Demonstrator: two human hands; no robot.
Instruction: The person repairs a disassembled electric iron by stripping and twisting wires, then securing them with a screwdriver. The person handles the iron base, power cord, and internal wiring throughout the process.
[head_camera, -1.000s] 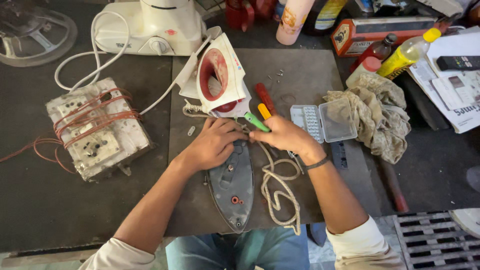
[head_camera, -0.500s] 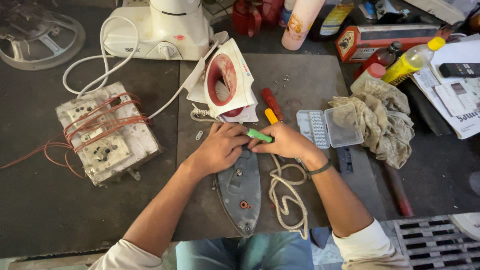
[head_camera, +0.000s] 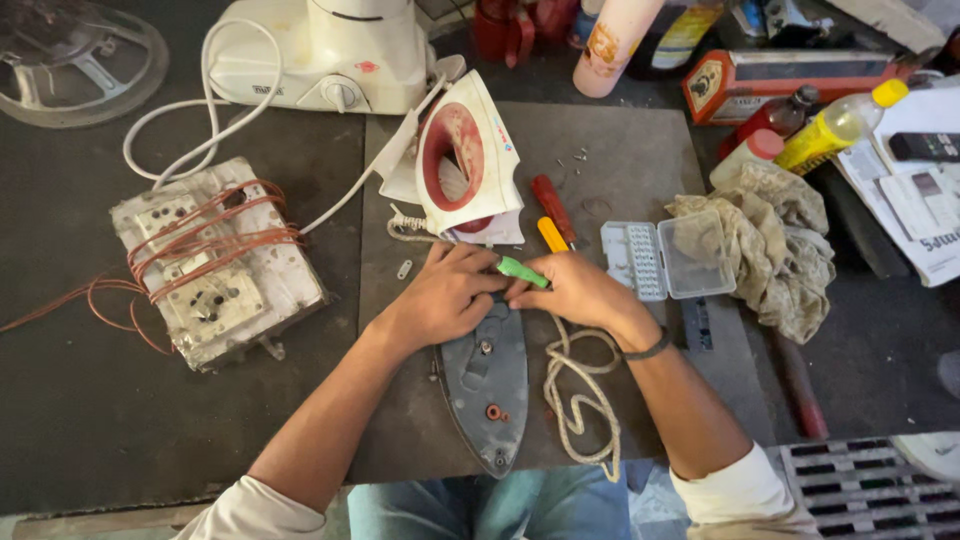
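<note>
A grey metal iron soleplate (head_camera: 487, 385) lies flat on a dark mat (head_camera: 620, 160), its pointed end toward my hands. My left hand (head_camera: 446, 296) rests on that pointed end with the fingers curled over it. My right hand (head_camera: 577, 291) grips a green-handled screwdriver (head_camera: 523, 271) held across the tip of the soleplate, next to my left fingers. The iron's white and red upper shell (head_camera: 467, 160) stands tilted just behind my hands. A braided white cord (head_camera: 580, 395) loops on the mat beside my right wrist.
A red-handled (head_camera: 551, 203) and an orange-handled screwdriver (head_camera: 553, 235) lie behind my right hand. A clear screw box (head_camera: 668, 260) and a dirty rag (head_camera: 775, 240) sit right. A switchboard wound with orange wire (head_camera: 215, 260) is left; a white mixer base (head_camera: 320, 50) and bottles stand behind.
My hands have drawn closer together over the soleplate's tip, and the green screwdriver has turned to lie flatter between them. The view has shifted slightly.
</note>
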